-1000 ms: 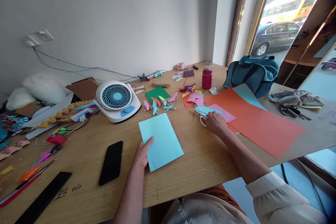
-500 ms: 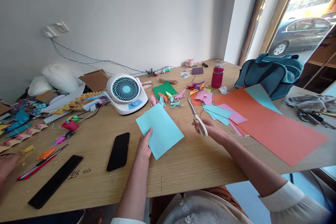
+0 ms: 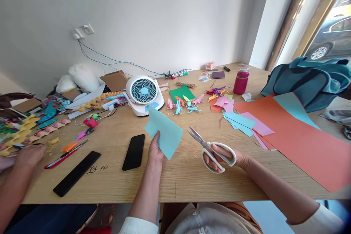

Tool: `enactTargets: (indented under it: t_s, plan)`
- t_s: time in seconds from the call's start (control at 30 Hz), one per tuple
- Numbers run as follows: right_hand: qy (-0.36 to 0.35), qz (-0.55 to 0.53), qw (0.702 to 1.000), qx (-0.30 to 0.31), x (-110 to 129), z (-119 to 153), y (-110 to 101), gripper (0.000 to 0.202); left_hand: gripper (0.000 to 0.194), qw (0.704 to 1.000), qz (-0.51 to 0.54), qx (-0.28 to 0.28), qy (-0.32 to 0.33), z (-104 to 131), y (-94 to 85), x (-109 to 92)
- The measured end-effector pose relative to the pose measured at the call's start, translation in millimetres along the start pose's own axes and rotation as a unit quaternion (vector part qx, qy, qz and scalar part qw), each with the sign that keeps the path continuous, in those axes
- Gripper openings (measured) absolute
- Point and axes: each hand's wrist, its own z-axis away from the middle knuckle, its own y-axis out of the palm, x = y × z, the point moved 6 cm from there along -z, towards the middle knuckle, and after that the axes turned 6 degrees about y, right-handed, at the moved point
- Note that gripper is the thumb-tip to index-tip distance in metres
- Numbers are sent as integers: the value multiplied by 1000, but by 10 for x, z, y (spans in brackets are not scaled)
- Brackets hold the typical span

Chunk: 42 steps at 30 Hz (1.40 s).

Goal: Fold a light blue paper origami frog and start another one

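Note:
A light blue sheet of paper (image 3: 166, 131) is gripped along its near edge by my left hand (image 3: 155, 150), thumb on top; it tilts up and bends slightly above the table. My right hand (image 3: 219, 157) has its fingers through the handles of white-handled scissors (image 3: 204, 143). The scissor blades are parted a little and point toward the paper's right edge, apart from it. Beyond lie small folded paper figures (image 3: 179, 106) in several colours, some on a green sheet (image 3: 182, 92). Right of them are pink paper pieces (image 3: 225, 103) and light blue strips (image 3: 241, 120).
A white fan (image 3: 144, 95) stands behind the paper. A black phone (image 3: 134, 152) and a black bar (image 3: 77, 173) lie left. Another person's hand (image 3: 30, 155) rests at far left. Large orange paper (image 3: 296, 139), a red bottle (image 3: 241, 81) and a teal bag (image 3: 304, 80) occupy the right.
The view has swung left. The scissors have turned and their blades have parted, now nearer the paper. The blue sheet has tilted up and curved in my left hand.

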Motion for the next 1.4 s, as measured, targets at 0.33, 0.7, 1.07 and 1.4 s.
enactTargets:
  t_s: [0.33,0.7,1.07,1.4]
  plan:
    - [11,12,999,29,-30,-24,40,64,22,999,5,-29,24,-55,-56,26]
    - [17,25,999,32,-55,-27,35,65,22,998,-9,-53,37,-94,-83,17]
    - [34,11,999,19,0,-26,74,64,29,997,-19,-63,40,-102,-103,9]
    - [32,16,999,16,-4,-31,62,65,31,997,-18,-69,36,-109,-111,-1]
